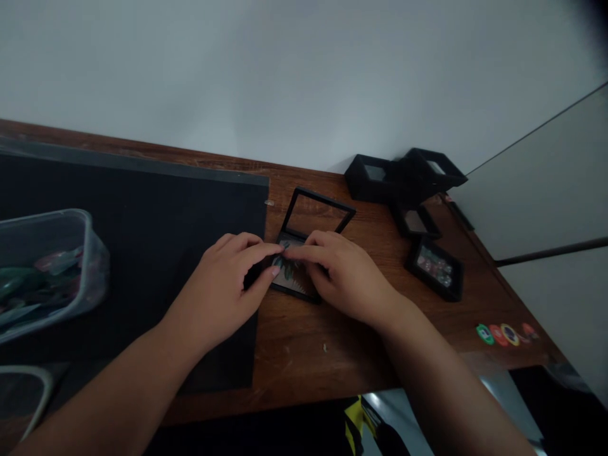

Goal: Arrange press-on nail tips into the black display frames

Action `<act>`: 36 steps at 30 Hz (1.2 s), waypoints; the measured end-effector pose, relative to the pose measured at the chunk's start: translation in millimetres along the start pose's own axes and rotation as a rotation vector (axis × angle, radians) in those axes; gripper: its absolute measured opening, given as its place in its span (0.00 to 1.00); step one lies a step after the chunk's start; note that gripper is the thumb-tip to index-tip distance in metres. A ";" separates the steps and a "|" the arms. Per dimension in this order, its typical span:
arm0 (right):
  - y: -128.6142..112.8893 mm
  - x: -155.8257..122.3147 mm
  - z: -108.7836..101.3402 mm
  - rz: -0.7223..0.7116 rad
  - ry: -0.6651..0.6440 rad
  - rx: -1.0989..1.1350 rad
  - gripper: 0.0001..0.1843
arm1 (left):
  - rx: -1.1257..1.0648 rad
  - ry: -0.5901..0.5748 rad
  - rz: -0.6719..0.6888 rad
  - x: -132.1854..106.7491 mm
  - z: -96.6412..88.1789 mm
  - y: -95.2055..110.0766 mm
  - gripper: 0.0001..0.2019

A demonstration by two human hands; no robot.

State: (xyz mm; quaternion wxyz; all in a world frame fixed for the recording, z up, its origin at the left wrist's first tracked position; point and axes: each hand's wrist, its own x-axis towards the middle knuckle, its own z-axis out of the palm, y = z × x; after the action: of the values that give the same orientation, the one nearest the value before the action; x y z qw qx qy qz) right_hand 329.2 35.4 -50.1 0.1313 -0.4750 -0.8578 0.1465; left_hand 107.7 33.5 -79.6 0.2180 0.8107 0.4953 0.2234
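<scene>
A small black frame case [317, 213] lies open on the wooden desk [304, 335], its lid tilted up toward the wall. Both hands meet over its lower half. My left hand [228, 285] comes in from the left, fingers curled, fingertips on small green and red pieces [288, 271] in the case's base. My right hand [339, 272] rests over the right side of the base, fingers closed and pressed against the same pieces. What lies under the right palm is hidden.
A black mat [142, 221] covers the desk's left part. A clear plastic tub [52, 266] of coloured pieces stands at far left. Several black frame cases [403, 177] sit at the back right, one [436, 267] holding items. Round stickers [503, 334] mark the right front corner.
</scene>
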 end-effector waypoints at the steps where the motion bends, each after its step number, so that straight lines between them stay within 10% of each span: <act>1: 0.1 0.2 0.5 0.005 0.001 0.001 0.20 | 0.007 -0.002 0.004 -0.1 0.3 -0.3 0.16; 36: 1.6 -4.3 -14.2 0.150 0.037 -0.051 0.08 | 0.023 -0.036 -0.002 1.8 0.8 2.8 0.18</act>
State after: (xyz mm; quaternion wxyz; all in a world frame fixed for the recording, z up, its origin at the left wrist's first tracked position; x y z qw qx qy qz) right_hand 337.8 34.4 -38.0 0.1238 -0.5436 -0.8207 0.1252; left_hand 110.9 33.9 -78.4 0.2175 0.8166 0.4946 0.2029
